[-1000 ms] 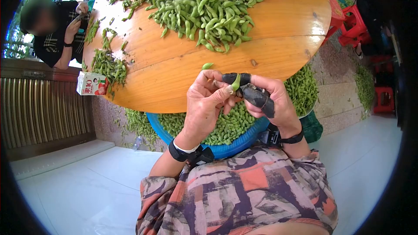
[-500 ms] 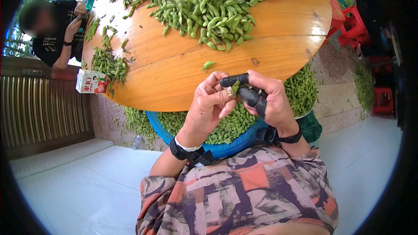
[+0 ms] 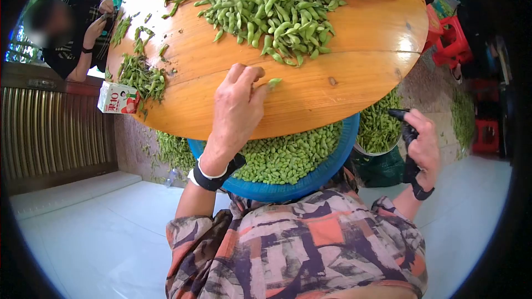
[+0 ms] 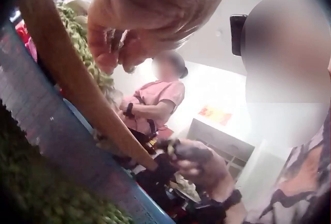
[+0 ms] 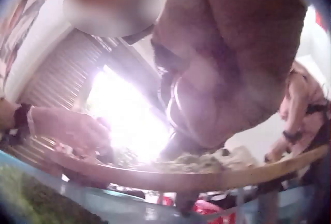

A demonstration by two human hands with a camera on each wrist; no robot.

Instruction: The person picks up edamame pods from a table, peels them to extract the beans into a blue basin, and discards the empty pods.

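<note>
Over the table, my left hand (image 3: 235,102) is held with its fingers bent, the tips just left of a single green soybean pod (image 3: 275,82). No pod shows between these fingers. Off to the right, my right hand (image 3: 423,144) hangs beside a white-rimmed bucket (image 3: 377,152) filled with green pods (image 3: 379,124). Black coverings (image 3: 399,113) wrap some of its fingers, which are loosely bent with nothing visible between them. Below the table edge, a blue basin (image 3: 277,192) holds many shelled green beans (image 3: 288,158).
A large heap of soybean pods (image 3: 271,11) covers the far part of the wooden table (image 3: 354,66). At left are a pile of pods and scraps (image 3: 145,75), a juice carton (image 3: 118,98) and a seated person (image 3: 77,33). Red stools (image 3: 453,41) stand at right.
My hands were together at a green pod and have separated. The left moved up and left toward the lone pod; the right swung out beside the bucket. The pod between them is gone from view.
</note>
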